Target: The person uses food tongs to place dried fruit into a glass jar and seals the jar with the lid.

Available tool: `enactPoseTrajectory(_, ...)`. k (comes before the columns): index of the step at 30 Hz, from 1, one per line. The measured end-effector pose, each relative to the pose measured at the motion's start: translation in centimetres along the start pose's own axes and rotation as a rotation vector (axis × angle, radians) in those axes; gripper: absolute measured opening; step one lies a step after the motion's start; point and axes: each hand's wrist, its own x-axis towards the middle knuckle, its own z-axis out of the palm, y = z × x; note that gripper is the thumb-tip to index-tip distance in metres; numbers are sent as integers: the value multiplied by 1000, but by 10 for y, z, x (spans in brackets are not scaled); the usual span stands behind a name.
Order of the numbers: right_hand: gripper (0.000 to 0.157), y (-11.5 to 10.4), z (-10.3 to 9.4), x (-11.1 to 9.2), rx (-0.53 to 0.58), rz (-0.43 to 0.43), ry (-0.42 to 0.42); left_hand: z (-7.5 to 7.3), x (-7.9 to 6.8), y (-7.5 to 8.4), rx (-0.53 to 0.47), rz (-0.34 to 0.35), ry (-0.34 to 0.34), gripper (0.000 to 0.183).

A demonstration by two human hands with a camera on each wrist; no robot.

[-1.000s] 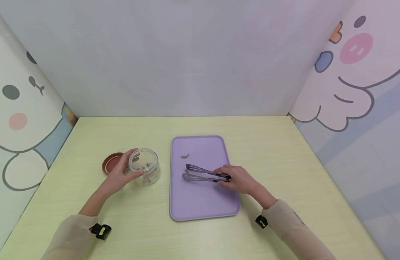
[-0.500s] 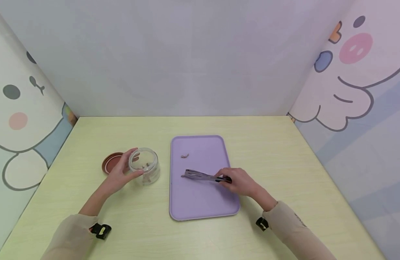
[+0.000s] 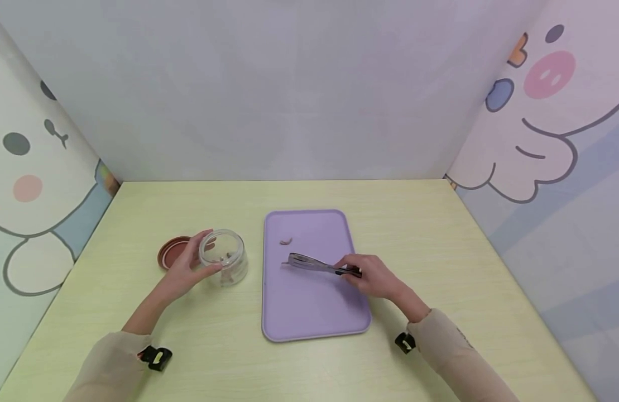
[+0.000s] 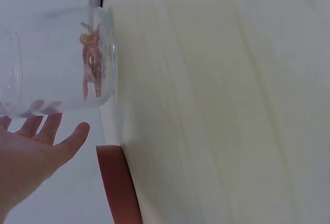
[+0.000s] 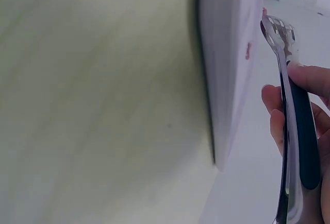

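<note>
Crosswise over the tray, leftward-pointing tongs tight in the right hand, left hand around the jar.

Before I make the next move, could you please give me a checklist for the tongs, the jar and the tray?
1. Tongs in hand: ok, the right grip holds them by the handle.
2. Caught piece secure: cannot tell; it sticks out at the tongs' tips, but how firmly they pinch it does not show.
3. Glass jar upright and uncovered: ok, the red-brown lid lies on the table.
4. Jar attended: ok, the left grip is around its side.
5. Tongs over the jar: not ok, they are above the tray.
6. Tray cleared: not ok, a loose piece lies on it.
</note>
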Motion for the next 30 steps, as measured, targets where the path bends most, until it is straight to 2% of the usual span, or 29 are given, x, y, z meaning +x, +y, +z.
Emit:
enactPoseTrajectory(8,21,-11,-18,22,16,-68,98,1,0,0,3,2,6,73)
enactPoseTrajectory(13,21,-24,-22,39,38,-130,135,1,-1,1,-3,3,6,75)
enactPoseTrajectory(21,20,-43,-14,63,76,-193,128,1,-1,2,2,5,10,75)
enactPoseTrajectory(30,19,-55,0,79,72,-218,121,2,-1,4,-1,-8,3,76)
